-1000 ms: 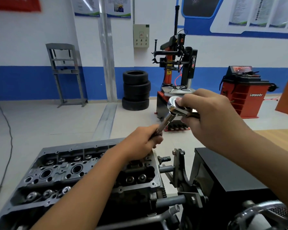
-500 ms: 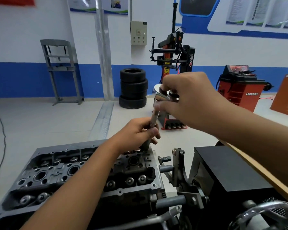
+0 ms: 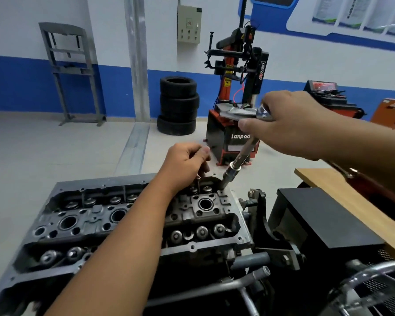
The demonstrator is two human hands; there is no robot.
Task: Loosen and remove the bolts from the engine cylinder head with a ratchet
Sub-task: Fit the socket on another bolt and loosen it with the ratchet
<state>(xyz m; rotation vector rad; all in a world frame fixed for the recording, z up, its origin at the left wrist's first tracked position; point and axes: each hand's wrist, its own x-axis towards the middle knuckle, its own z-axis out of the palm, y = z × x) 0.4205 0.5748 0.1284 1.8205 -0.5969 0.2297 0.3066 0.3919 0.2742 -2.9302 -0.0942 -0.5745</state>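
The dark grey cylinder head point(image 3: 96, 222) lies on a stand in front of me. My right hand point(image 3: 292, 128) grips the chrome head of the ratchet point(image 3: 263, 112), held up high. Its long extension point(image 3: 244, 153) slants down and left, and the socket point(image 3: 224, 181) touches the head's far right corner. My left hand point(image 3: 185, 165) hovers over the far right end of the head with curled fingers. It pinches a thin dark bolt point(image 3: 198, 183) that stands upright out of the head. The bolt's top is hidden by the fingers.
The engine stand's bracket point(image 3: 260, 215) and a black box point(image 3: 324, 222) sit right of the head, with a wooden tabletop point(image 3: 342, 197) beyond. A chrome handwheel point(image 3: 374, 288) is at the lower right. On the floor behind stand a tyre changer point(image 3: 235, 92) and stacked tyres point(image 3: 178, 106).
My left hand has let go of the extension and dropped left onto the bolt. My right hand has swung the ratchet to the right, so the extension now leans.
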